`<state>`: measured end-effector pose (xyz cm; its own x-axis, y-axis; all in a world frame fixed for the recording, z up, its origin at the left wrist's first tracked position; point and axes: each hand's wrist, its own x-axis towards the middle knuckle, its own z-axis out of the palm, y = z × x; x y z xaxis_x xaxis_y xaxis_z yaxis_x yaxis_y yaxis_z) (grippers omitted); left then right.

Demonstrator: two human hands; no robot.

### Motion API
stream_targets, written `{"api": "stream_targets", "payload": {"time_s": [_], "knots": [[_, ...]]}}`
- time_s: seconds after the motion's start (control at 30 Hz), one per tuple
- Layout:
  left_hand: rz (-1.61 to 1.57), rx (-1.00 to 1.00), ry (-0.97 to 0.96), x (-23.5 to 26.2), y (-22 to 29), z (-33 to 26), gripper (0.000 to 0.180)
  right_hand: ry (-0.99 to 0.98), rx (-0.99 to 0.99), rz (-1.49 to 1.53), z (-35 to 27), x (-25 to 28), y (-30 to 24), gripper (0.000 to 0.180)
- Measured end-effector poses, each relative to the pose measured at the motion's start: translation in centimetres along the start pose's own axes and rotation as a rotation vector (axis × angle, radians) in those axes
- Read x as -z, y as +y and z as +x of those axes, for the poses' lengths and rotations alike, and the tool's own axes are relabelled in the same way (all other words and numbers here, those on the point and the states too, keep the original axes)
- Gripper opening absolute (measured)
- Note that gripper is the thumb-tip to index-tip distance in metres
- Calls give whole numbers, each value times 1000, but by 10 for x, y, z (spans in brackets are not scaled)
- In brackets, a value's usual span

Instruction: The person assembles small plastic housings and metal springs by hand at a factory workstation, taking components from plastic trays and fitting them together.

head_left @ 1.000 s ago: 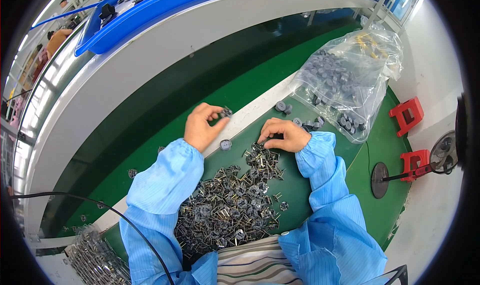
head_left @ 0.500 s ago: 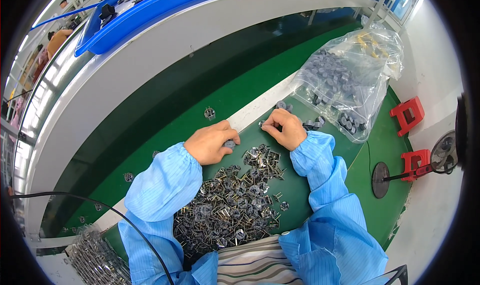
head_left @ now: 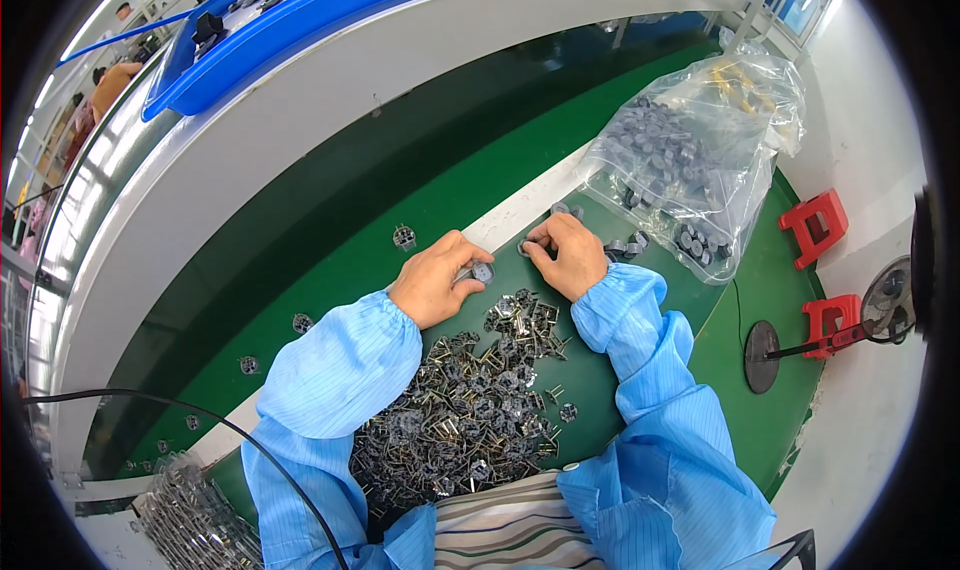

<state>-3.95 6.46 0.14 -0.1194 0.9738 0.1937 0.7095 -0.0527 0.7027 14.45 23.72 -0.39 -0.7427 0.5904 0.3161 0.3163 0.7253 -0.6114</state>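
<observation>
The left hand pinches a round grey cap at the bench's far edge; the right hand grips a small part, too hidden to identify, close by for mating above the clip pile.

Parts pile left of bag
</observation>
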Motion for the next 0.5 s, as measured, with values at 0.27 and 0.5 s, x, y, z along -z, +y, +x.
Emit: {"api": "stream_targets", "payload": {"time_s": [0.27,0.5], "knots": [[42,77,53,-3,4,1,40,17,134,-45,1,4,0,13],[54,60,136,-13,5,2,35,-137,167,273,-3,-11,-19,12]]}}
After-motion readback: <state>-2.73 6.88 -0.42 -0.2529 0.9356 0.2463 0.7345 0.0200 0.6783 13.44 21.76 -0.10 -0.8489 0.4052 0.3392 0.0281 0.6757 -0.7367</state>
